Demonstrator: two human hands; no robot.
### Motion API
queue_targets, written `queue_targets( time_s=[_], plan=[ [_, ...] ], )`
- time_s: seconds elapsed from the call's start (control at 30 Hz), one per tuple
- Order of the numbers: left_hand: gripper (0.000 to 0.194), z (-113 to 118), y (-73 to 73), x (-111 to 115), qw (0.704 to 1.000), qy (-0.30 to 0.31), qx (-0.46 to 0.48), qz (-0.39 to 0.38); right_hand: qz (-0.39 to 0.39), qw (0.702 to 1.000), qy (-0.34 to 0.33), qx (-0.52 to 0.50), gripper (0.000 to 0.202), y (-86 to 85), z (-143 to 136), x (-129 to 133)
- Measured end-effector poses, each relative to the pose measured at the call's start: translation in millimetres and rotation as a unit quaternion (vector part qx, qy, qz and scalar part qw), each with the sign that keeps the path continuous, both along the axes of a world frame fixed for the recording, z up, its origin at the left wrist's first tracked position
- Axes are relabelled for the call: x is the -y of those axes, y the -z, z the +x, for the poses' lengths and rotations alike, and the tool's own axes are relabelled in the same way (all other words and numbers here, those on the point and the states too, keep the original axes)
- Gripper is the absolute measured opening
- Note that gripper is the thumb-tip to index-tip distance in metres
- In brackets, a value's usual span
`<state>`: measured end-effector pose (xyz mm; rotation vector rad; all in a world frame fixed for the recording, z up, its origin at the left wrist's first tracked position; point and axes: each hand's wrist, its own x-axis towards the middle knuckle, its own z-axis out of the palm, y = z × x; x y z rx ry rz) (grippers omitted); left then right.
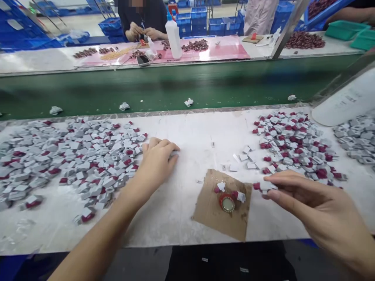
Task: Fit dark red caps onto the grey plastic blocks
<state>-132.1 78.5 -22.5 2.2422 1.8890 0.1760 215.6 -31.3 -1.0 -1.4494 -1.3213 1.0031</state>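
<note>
My left hand (159, 158) is over the white table at the right edge of a large pile of grey and dark red pieces (84, 152). Its fingers curl around a small grey piece that shows only in part. My right hand (295, 193) pinches a grey and dark red piece (267, 187) between thumb and fingers, just right of a brown cardboard square (205, 203). Two similar pieces and a round red-rimmed cap (227, 203) lie on the cardboard. A second pile (293, 144) is beyond my right hand.
Several loose grey pieces (247, 156) lie behind the cardboard. A green conveyor (164, 91) with a few pieces runs across. A large white bottle (345, 97) leans at the right. Opposite, a person (143, 17) handles small parts near a squeeze bottle (174, 39).
</note>
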Motion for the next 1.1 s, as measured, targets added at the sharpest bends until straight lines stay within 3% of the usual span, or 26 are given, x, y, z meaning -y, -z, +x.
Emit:
queue_targets(
  time_s=[0.13, 0.23, 0.37, 0.53, 0.7, 0.87, 0.97, 1.1],
  plan=[
    [0.012, 15, 4.4, 15, 0.997, 0.02, 0.066, 0.047, -0.041, 0.994, 0.019, -0.095, 0.013, 13.4, -29, 26],
    [0.016, 25, 10.4, 36, 0.989, 0.035, 0.14, 0.02, -0.043, 0.996, 0.041, -0.071, 0.011, 24.3, -42, 37],
    [0.016, 29, 16.0, 52, 0.978, 0.007, 0.207, -0.014, -0.053, 0.995, 0.053, -0.067, 0.012, 34.7, -47, 42],
    [0.018, 23, 8.7, 55, 0.971, 0.002, 0.238, -0.038, -0.083, 0.99, 0.051, -0.104, 0.014, 41.8, -47, 47],
    [0.014, 20, 7.5, 51, 0.975, -0.003, 0.211, -0.065, -0.081, 0.988, 0.06, -0.119, 0.017, 50.2, -52, 52],
    [0.009, 28, 3.8, 57, 0.97, -0.029, 0.236, -0.054, -0.062, 0.991, 0.061, -0.103, 0.014, 47.5, -52, 49],
    [0.01, 41, -6.3, 64, 0.936, -0.035, 0.343, -0.065, -0.054, 0.993, 0.047, -0.091, 0.012, 41.5, -48, 44],
    [0.018, 69, -17.8, 70, 0.826, -0.016, 0.539, -0.163, -0.047, 0.981, 0.067, -0.174, 0.016, 35.5, -47, 29]
  ],
)
